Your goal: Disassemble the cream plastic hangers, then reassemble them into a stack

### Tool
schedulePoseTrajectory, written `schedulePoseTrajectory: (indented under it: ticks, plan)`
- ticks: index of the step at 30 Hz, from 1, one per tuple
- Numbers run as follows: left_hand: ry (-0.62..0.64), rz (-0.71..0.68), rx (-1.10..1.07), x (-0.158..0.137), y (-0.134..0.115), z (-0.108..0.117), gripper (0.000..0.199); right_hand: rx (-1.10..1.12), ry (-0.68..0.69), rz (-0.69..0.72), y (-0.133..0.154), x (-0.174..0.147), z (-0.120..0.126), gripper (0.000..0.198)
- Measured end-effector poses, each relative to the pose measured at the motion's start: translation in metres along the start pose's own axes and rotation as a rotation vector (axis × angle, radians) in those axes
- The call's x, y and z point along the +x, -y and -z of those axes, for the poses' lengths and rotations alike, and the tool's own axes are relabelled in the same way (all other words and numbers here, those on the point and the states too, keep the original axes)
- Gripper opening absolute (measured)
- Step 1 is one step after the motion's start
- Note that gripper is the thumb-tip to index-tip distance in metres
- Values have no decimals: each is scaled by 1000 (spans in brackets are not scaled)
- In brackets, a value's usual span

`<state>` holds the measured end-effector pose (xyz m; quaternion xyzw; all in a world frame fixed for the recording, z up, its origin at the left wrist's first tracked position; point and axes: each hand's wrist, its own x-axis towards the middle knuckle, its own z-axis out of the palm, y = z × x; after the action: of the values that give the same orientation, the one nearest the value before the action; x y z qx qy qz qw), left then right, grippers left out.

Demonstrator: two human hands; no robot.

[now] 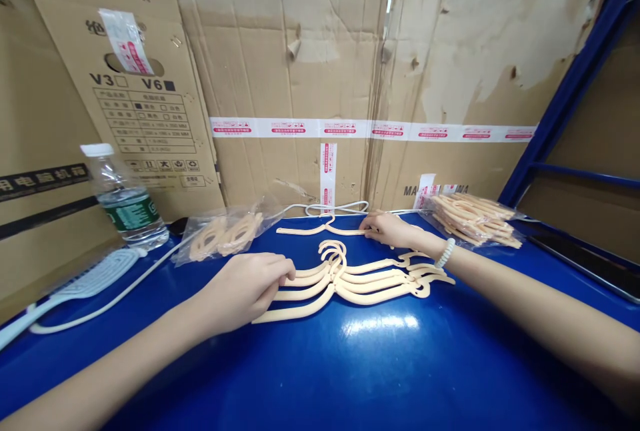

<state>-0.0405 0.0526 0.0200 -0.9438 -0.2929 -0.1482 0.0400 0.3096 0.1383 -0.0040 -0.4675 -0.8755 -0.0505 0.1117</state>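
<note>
Several cream plastic clothes hangers (307, 312) lie overlapped in a row on the blue table (320, 377), their hooks bunched at the middle. My left hand (250, 289) is closed at their left side, with its curled fingertips on the arm of one; the thumb side partly hides the arms. Farther back, a single hanger (303, 231) lies apart from the row with its hook pointing away. My right hand (387, 228), a pale beaded bracelet at its wrist, pinches the right arm of that back hanger and covers its end.
Bagged hangers (473, 217) are piled at the right beside a dark phone-like slab (590, 264). Another clear bag (227, 234) holds cream pieces at the left, near a water bottle (130, 207) and a pale hairbrush (97, 276). A white cable (145, 284) crosses there. Cardboard (290, 171) walls the back.
</note>
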Motion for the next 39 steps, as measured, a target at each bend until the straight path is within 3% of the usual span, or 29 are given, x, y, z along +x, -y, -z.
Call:
schedulePoseTrajectory:
  ticks: [8,15,24,29,34,39]
  plan:
    - [1,2,73,0,6,-4,24,6,-47,-98,4,2,-2,12]
    - [-70,-42,30,-1,5,-5,23,99,-144,-167,4,-7,5,14]
    - [-268,9,-25,2,3,-7,23,278,-292,-235,18,-44,28,13]
    - [-371,95,0,4,-4,-5,25,348,-457,-307,37,-64,42,18]
    - [-323,173,-117,3,-12,-10,34,465,-545,-282,63,-71,45,20]
    - [-279,153,-206,3,-16,-14,25,516,-520,-212,81,-73,41,22]
